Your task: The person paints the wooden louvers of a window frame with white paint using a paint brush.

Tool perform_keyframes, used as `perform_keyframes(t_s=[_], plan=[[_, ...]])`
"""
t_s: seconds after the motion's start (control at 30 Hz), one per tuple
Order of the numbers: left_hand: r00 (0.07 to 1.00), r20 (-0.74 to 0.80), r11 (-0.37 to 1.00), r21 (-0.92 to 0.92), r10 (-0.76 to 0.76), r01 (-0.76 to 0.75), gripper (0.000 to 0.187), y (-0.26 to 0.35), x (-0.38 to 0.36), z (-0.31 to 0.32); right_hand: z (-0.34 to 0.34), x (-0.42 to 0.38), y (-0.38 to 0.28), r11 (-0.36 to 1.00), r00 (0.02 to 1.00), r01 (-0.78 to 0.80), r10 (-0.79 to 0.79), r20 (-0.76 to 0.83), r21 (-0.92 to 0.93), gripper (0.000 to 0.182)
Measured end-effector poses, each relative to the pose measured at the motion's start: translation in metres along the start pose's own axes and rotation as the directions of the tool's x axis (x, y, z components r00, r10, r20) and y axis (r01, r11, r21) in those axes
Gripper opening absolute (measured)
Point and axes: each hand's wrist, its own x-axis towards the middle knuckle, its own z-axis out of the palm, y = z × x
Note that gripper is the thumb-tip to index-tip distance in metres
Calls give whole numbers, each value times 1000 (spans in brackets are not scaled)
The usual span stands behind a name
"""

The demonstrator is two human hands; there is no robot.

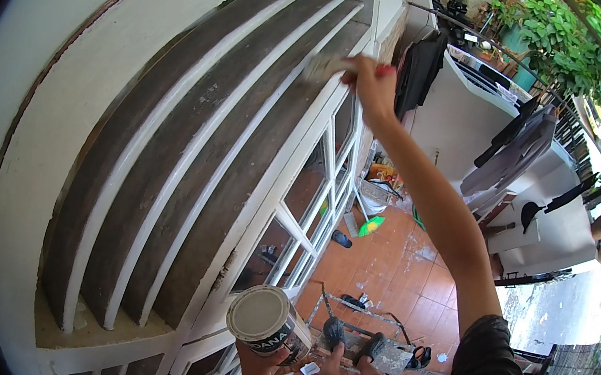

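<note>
My right hand [373, 86] is closed around a paintbrush [326, 67], its red handle end poking out past my fingers. The brush head is blurred and sits against the lowest of the white louvre slats [271, 84], near their upper right end. Below, my left hand [260, 362] grips a paint can [288, 339] from underneath and the side. The can has a dark label and a pale, round top. Dark gaps show between the long curved slats, which are set in a cream frame [238, 214].
My feet in dark sandals [334, 332] stand on a narrow, paint-spattered plank [389, 355] above the tiled floor [381, 263]. A white-framed window [299, 228] runs below the slats. Clothes [520, 149] hang at the right. A broom, a sandal and a bucket area lie below.
</note>
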Motion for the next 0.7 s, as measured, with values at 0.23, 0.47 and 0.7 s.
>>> perform_keyframes(t_s=[0.23,0.47,0.7], plan=[[1000,0,994,105,7,-7,102,-6,-2,-10,-5,-49,-19,987,997,-79,79,7,143,31],[1000,19,995,102,0,-2,106,-7,-10,-8,2,10,-2,997,985,42,-31,-169,62,32],[996,85,993,117,15,-25,103,-21,-8,-17,13,-56,-36,983,997,-72,75,-14,167,29]])
